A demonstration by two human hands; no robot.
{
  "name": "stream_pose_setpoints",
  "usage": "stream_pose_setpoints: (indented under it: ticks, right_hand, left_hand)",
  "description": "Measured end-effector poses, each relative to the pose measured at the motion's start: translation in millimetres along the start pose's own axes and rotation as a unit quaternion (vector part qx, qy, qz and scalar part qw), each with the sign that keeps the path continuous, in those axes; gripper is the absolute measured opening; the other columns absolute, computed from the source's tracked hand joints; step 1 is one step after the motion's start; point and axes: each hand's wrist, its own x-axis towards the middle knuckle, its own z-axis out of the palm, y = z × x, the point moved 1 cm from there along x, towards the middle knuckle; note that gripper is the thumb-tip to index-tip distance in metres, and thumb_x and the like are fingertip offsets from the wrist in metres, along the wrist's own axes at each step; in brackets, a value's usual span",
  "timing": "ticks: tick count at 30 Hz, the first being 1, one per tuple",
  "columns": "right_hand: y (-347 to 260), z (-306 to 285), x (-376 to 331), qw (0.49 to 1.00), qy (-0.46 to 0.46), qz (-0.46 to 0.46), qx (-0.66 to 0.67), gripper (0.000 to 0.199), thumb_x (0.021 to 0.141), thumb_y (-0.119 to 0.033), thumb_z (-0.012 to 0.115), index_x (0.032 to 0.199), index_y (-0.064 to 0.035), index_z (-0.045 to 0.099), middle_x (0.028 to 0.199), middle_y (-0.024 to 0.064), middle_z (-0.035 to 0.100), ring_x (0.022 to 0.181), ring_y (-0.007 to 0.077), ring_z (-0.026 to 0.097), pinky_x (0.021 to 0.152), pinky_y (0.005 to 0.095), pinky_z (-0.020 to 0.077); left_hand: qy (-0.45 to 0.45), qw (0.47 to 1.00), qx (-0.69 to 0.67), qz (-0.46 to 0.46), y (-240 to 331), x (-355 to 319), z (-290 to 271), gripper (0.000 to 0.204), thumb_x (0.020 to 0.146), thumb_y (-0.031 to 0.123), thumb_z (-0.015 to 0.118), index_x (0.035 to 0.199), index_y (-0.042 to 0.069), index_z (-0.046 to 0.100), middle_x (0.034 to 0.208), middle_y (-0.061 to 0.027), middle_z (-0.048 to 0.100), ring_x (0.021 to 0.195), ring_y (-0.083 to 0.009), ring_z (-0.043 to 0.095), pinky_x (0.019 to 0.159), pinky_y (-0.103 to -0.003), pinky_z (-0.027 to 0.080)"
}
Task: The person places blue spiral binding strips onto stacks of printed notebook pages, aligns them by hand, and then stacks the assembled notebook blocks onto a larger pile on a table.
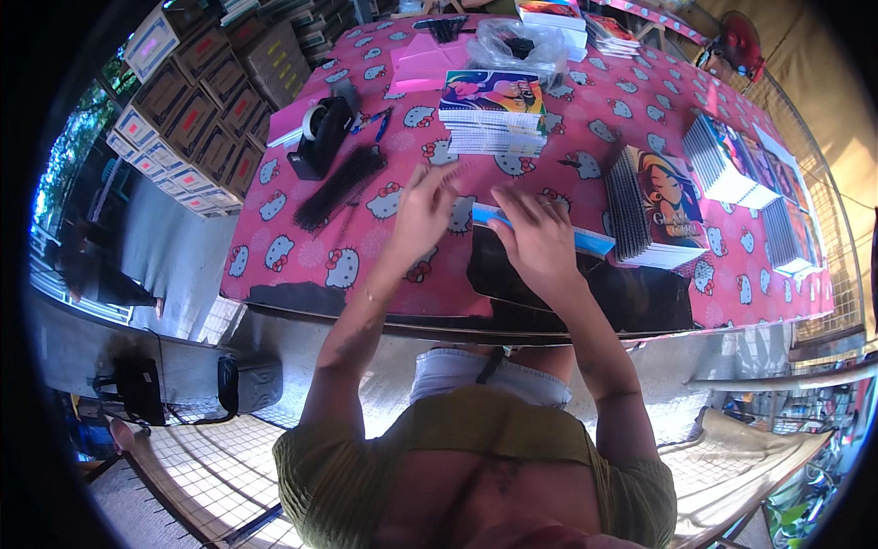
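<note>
A table (302,265) under a pink cartoon-cat cloth carries many things. Toward its left edge stands a black tape dispenser (320,133), with a bundle of black binding combs (340,188) lying just beside it, nearer the person. Two pens (375,119) lie to the right of the dispenser. At the middle of the table sits a stack of notebooks (494,114) with a colourful cover, directly beyond the hands. Behind it, near the far edge, lies a clear plastic bag (517,46). More spiral notebooks (658,206) are piled toward the right edge, just beside the right hand.

Near the front edge lies a thin blue-edged booklet (585,240), on top of a dark sheet (631,297). The right hand (535,238) lies flat over the booklet's left end, fingers bent and pressing down on it. The left hand (425,206) hovers open just left of the booklet, fingers spread and pointing toward the far edge; whether it touches the booklet cannot be told.
</note>
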Motion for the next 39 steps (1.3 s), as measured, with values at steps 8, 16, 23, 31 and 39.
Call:
stream_pose_setpoints:
  ticks: [8, 16, 23, 31, 39]
  right_hand:
    - [1.8, 18.2, 4.8, 0.999, -0.018, 0.017, 0.044, 0.013, 0.092, -0.02, 0.067, 0.102, -0.0138, 0.07, 0.084, 0.0044, 0.07, 0.072, 0.0271, 0.068, 0.068, 0.0399, 0.0525]
    - [2.0, 15.3, 6.0, 0.999, -0.037, 0.008, 0.038, 0.012, 0.092, -0.02, 0.067, 0.103, -0.0155, 0.07, 0.087, 0.0041, 0.07, 0.072, 0.0271, 0.068, 0.067, 0.0394, 0.0533]
    - [1.4, 13.2, 7.5, 0.997, -0.052, 0.012, 0.052, 0.011, 0.091, -0.018, 0.068, 0.101, -0.0139, 0.068, 0.087, 0.0055, 0.07, 0.073, 0.0285, 0.068, 0.067, 0.0402, 0.0539]
    - [7.4, -0.2, 9.5, 0.987, -0.115, 0.048, 0.103, 0.018, 0.092, -0.015, 0.066, 0.109, -0.0116, 0.068, 0.097, 0.01, 0.067, 0.079, 0.0338, 0.068, 0.071, 0.0454, 0.0544]
    - [16.4, -14.3, 0.2, 0.987, -0.139, 0.078, 0.035, 0.018, 0.096, -0.02, 0.061, 0.11, -0.0132, 0.07, 0.094, 0.0075, 0.07, 0.079, 0.0332, 0.07, 0.068, 0.0456, 0.055]
  left_hand:
    - [-0.013, 0.999, -0.045, -0.015, 19.6, -39.3, -12.7, 0.016, 0.093, 0.01, 0.072, 0.106, 0.002, 0.076, 0.085, -0.0118, 0.068, 0.063, -0.0181, 0.064, 0.055, -0.031, 0.048]
    - [-0.015, 0.999, 0.03, 0.025, 9.6, -27.1, -12.8, 0.017, 0.093, 0.015, 0.072, 0.106, 0.004, 0.075, 0.08, -0.014, 0.067, 0.064, -0.0282, 0.067, 0.059, -0.036, 0.052]
    - [-0.16, 0.978, -0.031, 0.129, -0.3, 0.4, -20.4, 0.026, 0.09, 0.011, 0.075, 0.113, 0.001, 0.069, 0.091, -0.0167, 0.068, 0.075, -0.0316, 0.066, 0.066, -0.039, 0.052]
    - [-0.279, 0.956, 0.008, 0.09, 6.8, 17.0, -24.8, 0.023, 0.09, 0.013, 0.074, 0.11, 0.003, 0.069, 0.089, -0.0138, 0.064, 0.078, -0.031, 0.065, 0.065, -0.041, 0.05]
    - [-0.24, 0.951, 0.141, 0.131, 19.5, 13.5, -12.9, 0.044, 0.09, 0.031, 0.073, 0.125, 0.007, 0.063, 0.116, -0.0129, 0.06, 0.109, -0.0332, 0.059, 0.09, -0.05, 0.044]
